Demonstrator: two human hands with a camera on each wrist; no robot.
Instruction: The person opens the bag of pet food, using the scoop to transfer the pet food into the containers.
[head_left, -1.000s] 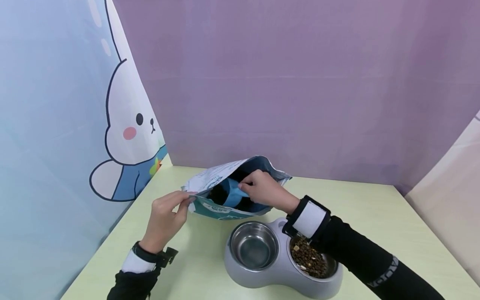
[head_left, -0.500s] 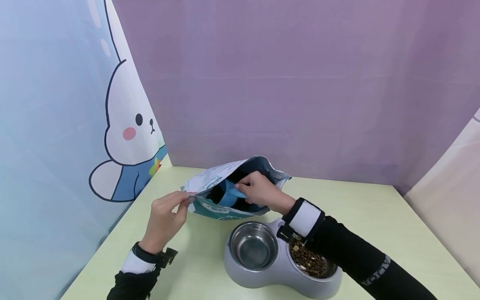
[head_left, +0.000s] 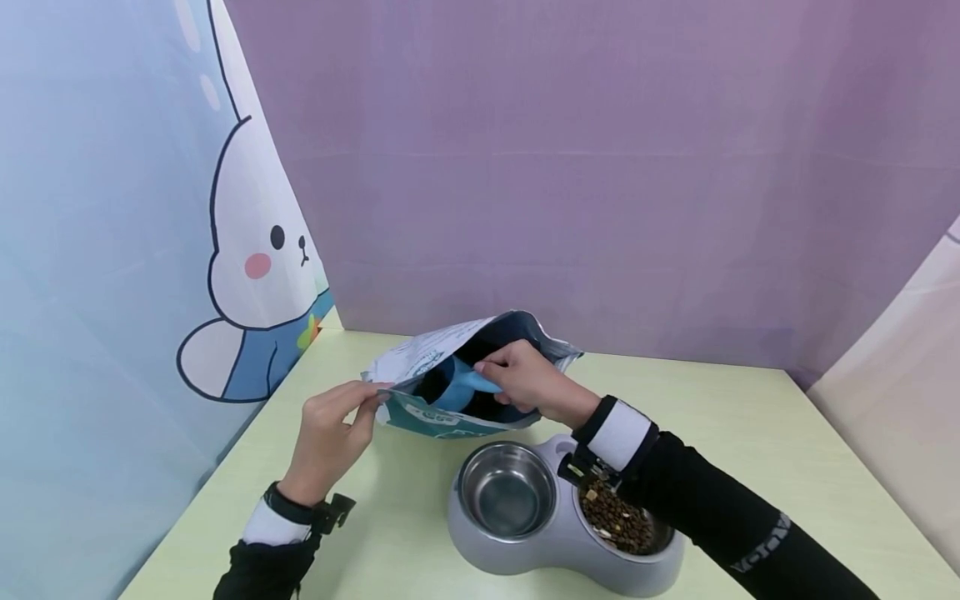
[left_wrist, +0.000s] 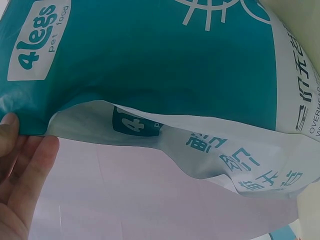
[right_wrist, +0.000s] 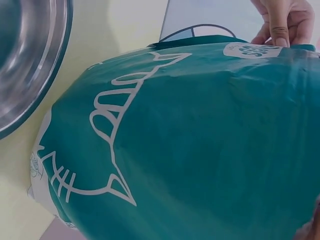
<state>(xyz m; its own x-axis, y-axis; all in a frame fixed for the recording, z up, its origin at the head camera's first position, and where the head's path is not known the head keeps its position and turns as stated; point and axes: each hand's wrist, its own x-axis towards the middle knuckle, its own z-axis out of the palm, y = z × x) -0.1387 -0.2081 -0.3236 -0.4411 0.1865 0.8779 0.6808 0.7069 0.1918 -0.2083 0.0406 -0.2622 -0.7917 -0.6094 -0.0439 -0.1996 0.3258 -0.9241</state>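
Observation:
A teal and white pet food bag [head_left: 450,421] lies on the table with its mouth gaping toward me. My left hand [head_left: 332,433] pinches the left corner of the bag's opening; its fingers [left_wrist: 37,165] show at the left of the left wrist view. Inside the mouth, my right hand [head_left: 528,382] grips the handle of a blue scoop [head_left: 459,390]. The scoop's cup faces left, and dark shadow hides what it contains. In the right wrist view the bag's side [right_wrist: 200,140] fills most of the frame, and only a sliver of the right hand shows at the lower right.
In front of the bag stands a grey double feeder [head_left: 487,554]. Its left steel bowl [head_left: 508,492] holds no kibble; brown kibble [head_left: 618,517] partly fills the right one, under my right forearm. A purple backdrop [head_left: 570,183] rises behind the pale table [head_left: 720,425].
The right hand has shifted the scoop slightly left, then slightly back right, inside the bag, and the scoop's tilt differs a little. The left hand and the feeder stay in place.

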